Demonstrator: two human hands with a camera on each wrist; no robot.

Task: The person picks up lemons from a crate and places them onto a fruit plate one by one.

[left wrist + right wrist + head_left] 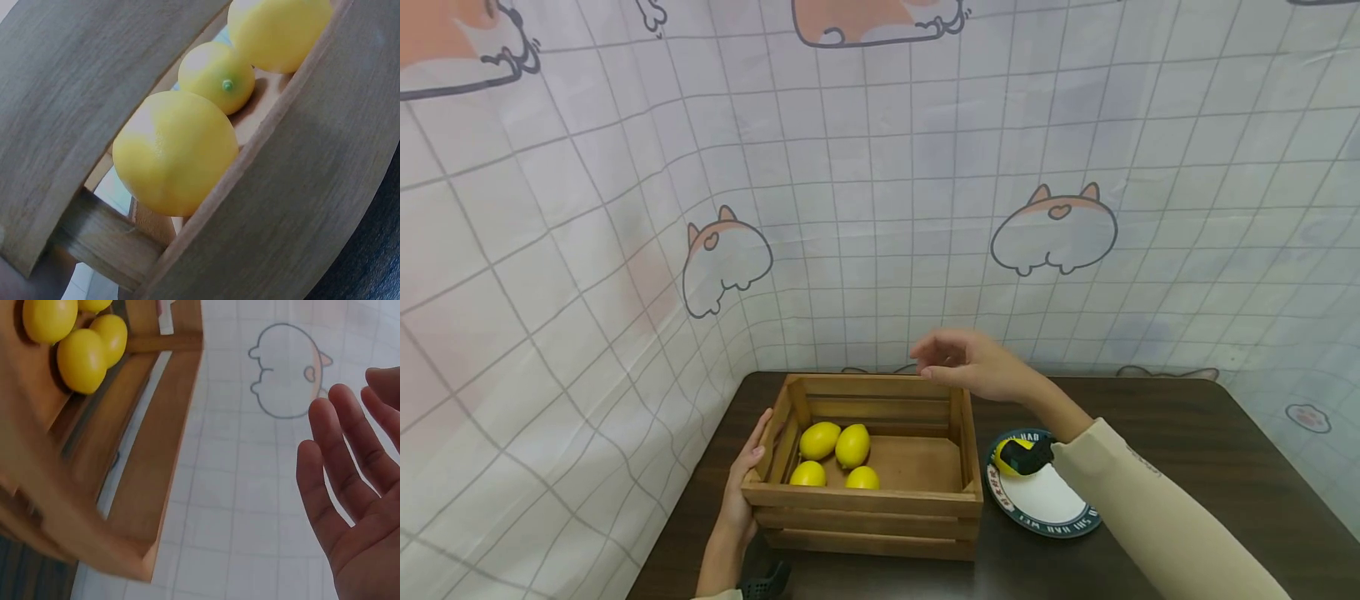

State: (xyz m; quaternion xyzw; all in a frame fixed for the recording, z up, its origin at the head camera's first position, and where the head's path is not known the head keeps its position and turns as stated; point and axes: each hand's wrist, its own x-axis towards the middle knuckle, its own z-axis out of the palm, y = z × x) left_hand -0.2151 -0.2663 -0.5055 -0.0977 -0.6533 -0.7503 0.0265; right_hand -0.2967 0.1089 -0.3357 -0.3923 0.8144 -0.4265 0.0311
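Note:
A slatted wooden crate stands on the table with several yellow lemons inside, gathered toward its left part. My left hand rests against the crate's left side, fingers straight along the outside and thumb by the rim. Lemons show between the slats in the left wrist view. My right hand hovers above the crate's far right corner, loosely bent, holding nothing; its palm and spread fingers appear in the right wrist view. Another lemon lies on a round plate, partly hidden by the right wrist's black device.
The plate has a dark green lettered rim and sits just right of the crate. Dark wood-grain tabletop lies around both. A white gridded cloth with cartoon dogs hangs behind the table and along its sides.

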